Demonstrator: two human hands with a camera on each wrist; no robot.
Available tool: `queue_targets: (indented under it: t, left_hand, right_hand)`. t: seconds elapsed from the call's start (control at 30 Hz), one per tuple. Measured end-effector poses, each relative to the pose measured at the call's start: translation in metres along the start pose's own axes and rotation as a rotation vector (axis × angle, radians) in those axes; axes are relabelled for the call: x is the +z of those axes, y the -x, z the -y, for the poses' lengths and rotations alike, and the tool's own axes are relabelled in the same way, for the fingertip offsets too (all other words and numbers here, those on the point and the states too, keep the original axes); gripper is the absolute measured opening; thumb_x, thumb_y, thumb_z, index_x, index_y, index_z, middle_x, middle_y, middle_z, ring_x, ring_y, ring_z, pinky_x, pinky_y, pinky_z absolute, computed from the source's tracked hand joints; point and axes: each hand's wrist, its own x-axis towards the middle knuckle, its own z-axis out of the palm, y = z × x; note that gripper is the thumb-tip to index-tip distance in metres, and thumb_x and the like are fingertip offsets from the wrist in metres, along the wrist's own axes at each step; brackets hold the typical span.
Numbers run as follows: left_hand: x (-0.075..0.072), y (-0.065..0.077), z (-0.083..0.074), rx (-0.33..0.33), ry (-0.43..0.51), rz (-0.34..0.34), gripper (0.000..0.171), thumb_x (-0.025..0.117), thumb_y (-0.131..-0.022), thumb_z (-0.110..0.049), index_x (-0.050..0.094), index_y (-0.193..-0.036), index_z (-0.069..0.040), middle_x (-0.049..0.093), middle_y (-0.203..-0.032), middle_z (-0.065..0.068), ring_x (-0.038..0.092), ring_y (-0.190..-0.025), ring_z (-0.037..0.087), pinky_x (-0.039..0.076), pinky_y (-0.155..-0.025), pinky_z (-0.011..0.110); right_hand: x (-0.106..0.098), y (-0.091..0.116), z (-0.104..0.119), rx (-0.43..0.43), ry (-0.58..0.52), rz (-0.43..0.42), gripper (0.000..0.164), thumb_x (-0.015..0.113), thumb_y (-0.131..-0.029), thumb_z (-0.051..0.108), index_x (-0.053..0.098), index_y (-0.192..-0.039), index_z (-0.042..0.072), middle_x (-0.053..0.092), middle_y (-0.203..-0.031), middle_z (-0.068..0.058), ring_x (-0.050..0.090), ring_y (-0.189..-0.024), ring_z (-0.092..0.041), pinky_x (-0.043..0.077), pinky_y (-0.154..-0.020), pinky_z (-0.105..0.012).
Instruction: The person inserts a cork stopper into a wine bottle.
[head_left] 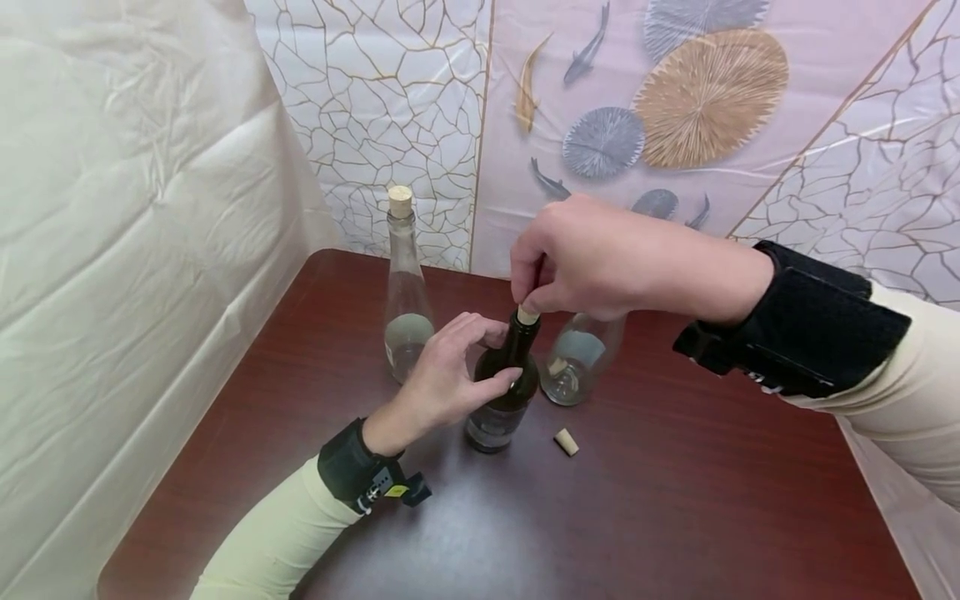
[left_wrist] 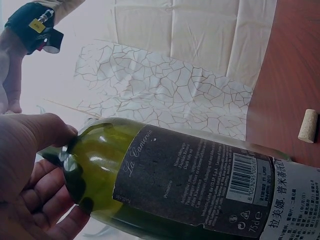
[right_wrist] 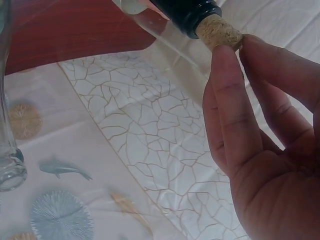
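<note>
A dark green wine bottle (head_left: 492,417) stands upright on the table, with a black label (left_wrist: 185,175) printed in white. My left hand (head_left: 455,371) grips it round the shoulder, thumb on the near side and fingers behind. Above the mouth, my right hand (head_left: 585,254) pinches a cork (right_wrist: 219,33) between thumb and fingertips. The cork's lower end sits in the bottle mouth (right_wrist: 202,20), and much of its length shows above the rim.
On the left stands a clear bottle (head_left: 406,287) with a cork (head_left: 401,200) in its neck. Another clear bottle (head_left: 573,358) stands behind and right of the green one, partly covered by my right hand. A loose cork (head_left: 567,442) lies on the reddish-brown table (head_left: 675,483).
</note>
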Motion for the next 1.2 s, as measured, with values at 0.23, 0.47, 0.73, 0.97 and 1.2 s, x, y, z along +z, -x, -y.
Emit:
queue_targets:
  t: [0.23,0.47,0.73,0.97,1.2]
  left_hand:
    - [0.000,0.000,0.000,0.004,-0.004,0.003,0.035,0.086,-0.085,-0.014,0.069,-0.114,-0.007,0.071,-0.103,0.004,0.064,-0.101,0.018,0.057,-0.089,0.029]
    - [0.001,0.000,0.001,0.012,-0.016,-0.001,0.034,0.086,-0.084,-0.014,0.069,-0.114,-0.007,0.071,-0.102,0.004,0.064,-0.100,0.018,0.057,-0.090,0.031]
    - [0.002,0.000,0.002,0.016,-0.020,0.003,0.034,0.086,-0.084,-0.014,0.069,-0.113,-0.007,0.071,-0.101,0.004,0.064,-0.100,0.018,0.057,-0.090,0.034]
    - [0.001,-0.002,0.002,0.021,-0.023,-0.009,0.033,0.086,-0.084,-0.014,0.069,-0.112,-0.007,0.071,-0.100,0.004,0.064,-0.100,0.017,0.057,-0.088,0.029]
    - [0.002,0.000,0.004,0.010,-0.026,-0.016,0.033,0.087,-0.084,-0.014,0.069,-0.111,-0.006,0.071,-0.101,0.004,0.064,-0.100,0.017,0.057,-0.088,0.029]
  right_hand:
    - [0.003,0.001,0.001,-0.004,0.026,-0.018,0.010,0.081,-0.087,0.010,0.079,-0.086,0.020,0.078,-0.083,0.004,0.072,-0.080,-0.010,0.060,-0.080,-0.035]
    - [0.006,0.002,0.001,-0.023,0.030,-0.051,0.011,0.080,-0.087,0.009,0.081,-0.084,0.019,0.078,-0.081,0.005,0.072,-0.079,-0.009,0.061,-0.078,-0.034]
    - [0.009,0.003,-0.001,-0.036,0.039,-0.048,0.013,0.078,-0.086,0.006,0.080,-0.083,0.018,0.078,-0.082,0.003,0.071,-0.079,-0.010,0.061,-0.077,-0.033]
    - [0.013,0.005,-0.006,-0.084,0.020,-0.100,0.017,0.074,-0.086,0.002,0.080,-0.083,0.017,0.079,-0.085,0.001,0.072,-0.079,-0.010,0.061,-0.077,-0.034]
    - [0.019,0.009,-0.007,-0.091,0.017,-0.146,0.017,0.079,-0.087,0.003,0.080,-0.080,0.018,0.074,-0.082,0.004,0.068,-0.077,-0.010,0.059,-0.074,-0.033]
